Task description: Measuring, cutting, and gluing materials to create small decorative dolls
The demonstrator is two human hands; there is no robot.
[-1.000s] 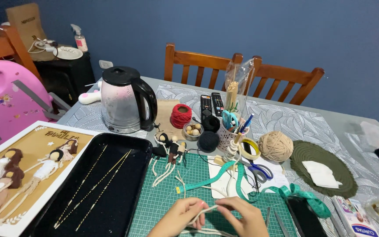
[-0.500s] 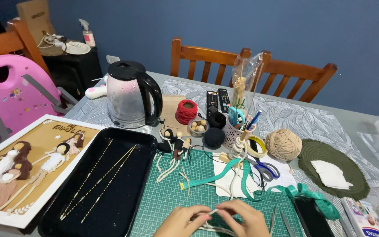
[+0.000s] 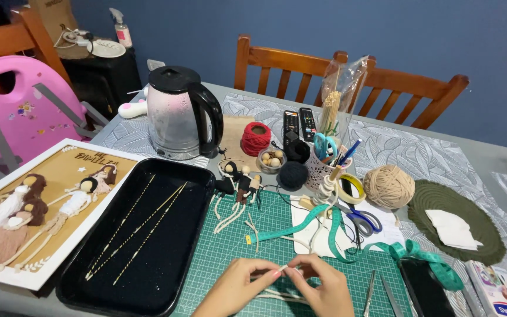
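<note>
Both hands meet at the near edge of the green cutting mat [image 3: 230, 246], low in the head view. Left hand [image 3: 233, 289] and right hand [image 3: 324, 290] each pinch a pale cord [image 3: 281, 269] btwn thumb & fingertips, fingers together and clamped on it, w/ the tips nearly touching one another. More of the same cord lies in loose strands on the mat just under the hands.

Left of the mat sits a black tray [image 3: 192, 176] w/ 3 thin gold chains [image 3: 136, 232] laid lengthwise in it. Further left, a framed picture [image 3: 7, 276] of yarn dolls. Behind the tray, a kettle [image 3: 174, 114] w/ a black handle.

On the mat's far edge, a few small dolls [image 3: 239, 179] w/ dangling cord legs. A teal measuring tape [image 3: 335, 235] snakes across mat & white paper to the right. Blue-handled scissors [image 3: 365, 218] lie near it, and a ball of beige twine [image 3: 388, 186] sits just beyond. Red thread spool [image 3: 256, 138], a bowl of wooden beads [image 3: 271, 159], 2 remotes [image 3: 299, 123] and a pen cup [image 3: 323, 167] crowd the table's middle. Tweezers [image 3: 379, 290] rest just right of the right hand.
</note>
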